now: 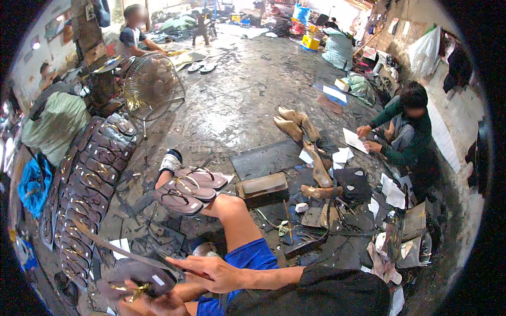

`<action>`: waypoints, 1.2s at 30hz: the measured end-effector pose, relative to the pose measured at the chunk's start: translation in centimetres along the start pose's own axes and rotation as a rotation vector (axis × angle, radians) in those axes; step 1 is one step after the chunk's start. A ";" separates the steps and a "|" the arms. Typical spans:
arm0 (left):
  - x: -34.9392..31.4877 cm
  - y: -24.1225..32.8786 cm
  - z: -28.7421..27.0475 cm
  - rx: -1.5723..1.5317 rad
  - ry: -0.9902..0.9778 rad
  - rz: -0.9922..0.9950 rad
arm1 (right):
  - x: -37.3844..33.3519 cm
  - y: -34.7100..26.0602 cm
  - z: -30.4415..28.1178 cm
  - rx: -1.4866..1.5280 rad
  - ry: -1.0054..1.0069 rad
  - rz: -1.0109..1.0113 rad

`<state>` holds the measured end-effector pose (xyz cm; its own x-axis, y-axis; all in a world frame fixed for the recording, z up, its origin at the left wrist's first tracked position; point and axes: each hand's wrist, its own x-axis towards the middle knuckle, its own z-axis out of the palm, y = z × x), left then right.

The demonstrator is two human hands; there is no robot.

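Observation:
My right hand (208,271) is closed around the brown handle end of a long, thin, slightly curved blade-like tool (118,248), its index finger stretched along it. The tool reaches left above a dark brown flip-flop (139,279) with a gold ornament on its strap and a small white label. That flip-flop is gripped in my left hand (158,304), which is partly blurred at the lower edge. I cannot tell whether tool and sole touch. Several finished-looking brown flip-flops (184,189) rest on my lower leg beyond, below the bent knee.
Rows of dark flip-flops with gold trim (95,174) line the floor at left, beside a standing fan (153,87). Wooden shoe lasts (316,163), a wooden block (262,185) and scraps lie ahead. A co-worker (411,126) at right handles a white sheet (354,140).

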<state>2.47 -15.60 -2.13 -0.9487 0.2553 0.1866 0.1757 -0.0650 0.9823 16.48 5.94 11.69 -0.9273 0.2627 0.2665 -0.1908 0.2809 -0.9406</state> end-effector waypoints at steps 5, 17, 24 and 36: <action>1.6 7.0 5.9 -0.199 0.066 -0.120 | -3.3 1.7 1.2 -0.264 0.353 -0.029; -0.1 11.8 6.3 -0.860 0.159 -0.612 | -5.9 2.0 -1.7 -0.185 0.225 0.212; -0.5 11.6 6.1 -0.853 0.179 -0.636 | -11.3 1.0 -2.8 -0.277 0.018 0.247; -5.1 9.7 2.5 -0.522 0.181 -0.672 | -5.7 0.7 0.3 -0.134 -0.079 0.362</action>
<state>9.66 -15.09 6.51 -0.8432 0.2435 -0.4793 -0.5375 -0.4007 0.7420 21.58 4.33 9.46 -0.9499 0.2961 -0.0996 0.1921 0.3022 -0.9337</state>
